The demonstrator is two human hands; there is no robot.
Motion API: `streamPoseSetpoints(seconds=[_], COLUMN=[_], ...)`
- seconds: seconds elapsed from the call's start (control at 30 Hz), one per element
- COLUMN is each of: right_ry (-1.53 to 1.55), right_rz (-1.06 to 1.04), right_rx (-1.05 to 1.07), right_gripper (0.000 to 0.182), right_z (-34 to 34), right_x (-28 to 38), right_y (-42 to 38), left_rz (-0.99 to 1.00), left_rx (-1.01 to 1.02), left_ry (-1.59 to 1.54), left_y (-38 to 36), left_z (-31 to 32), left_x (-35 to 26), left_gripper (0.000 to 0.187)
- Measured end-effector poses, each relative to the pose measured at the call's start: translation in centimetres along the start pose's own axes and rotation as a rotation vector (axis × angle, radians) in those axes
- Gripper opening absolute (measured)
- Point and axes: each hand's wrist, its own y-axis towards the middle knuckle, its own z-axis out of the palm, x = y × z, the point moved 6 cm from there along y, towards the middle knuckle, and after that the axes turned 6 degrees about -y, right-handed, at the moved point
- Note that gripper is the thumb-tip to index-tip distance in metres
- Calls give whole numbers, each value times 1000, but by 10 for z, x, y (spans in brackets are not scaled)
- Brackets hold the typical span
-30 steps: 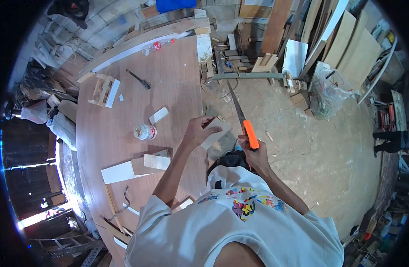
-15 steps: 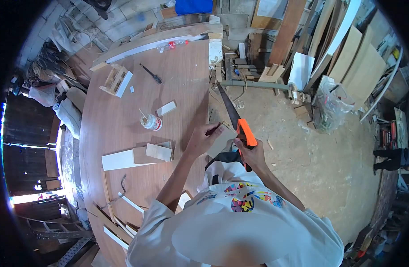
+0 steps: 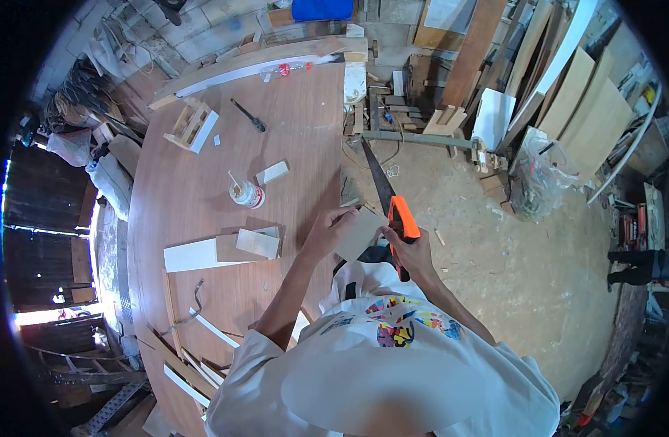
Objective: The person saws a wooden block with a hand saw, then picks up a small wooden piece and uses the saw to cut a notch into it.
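Note:
My right hand (image 3: 411, 251) grips the orange handle of a hand saw (image 3: 401, 218); its dark blade (image 3: 375, 175) points away from me, beside the table's right edge. My left hand (image 3: 330, 231) presses a thin wooden board (image 3: 360, 233) flat where it sticks out over the edge of the round brown table (image 3: 203, 182). A pencil-like stick lies by my left fingers. The saw blade runs just right of the board.
On the table lie a glue bottle (image 3: 245, 194), a small white block (image 3: 272, 172), flat wood pieces (image 3: 225, 251), a small wooden crate (image 3: 192, 125) and a screwdriver (image 3: 248, 116). Boards lean against the wall at the right. The floor is dusty concrete with a plastic bag (image 3: 540, 171).
The saw has been drawn back towards me and then pushed slightly forward beside the board. My left hand has stayed on the board. My head has shifted a little.

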Motion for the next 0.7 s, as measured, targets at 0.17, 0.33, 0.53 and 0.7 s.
streamPoseSetpoints(seconds=[0.17, 0.33, 0.53, 0.7], right_ry=[33, 56, 147, 168], right_rz=[8, 6, 73, 135], right_rx=[5, 12, -2, -47], right_gripper=[29, 28, 24, 22], right_z=[0, -2, -4, -7], right_x=[-4, -5, -8, -15], right_y=[1, 3, 7, 11], left_rz=[20, 13, 60, 151], left_rx=[27, 59, 69, 108], left_ry=[61, 133, 171, 120], left_y=[3, 7, 15, 21], left_z=[2, 8, 11, 14], left_x=[-8, -14, -16, -9], left_gripper=[34, 36, 35, 48])
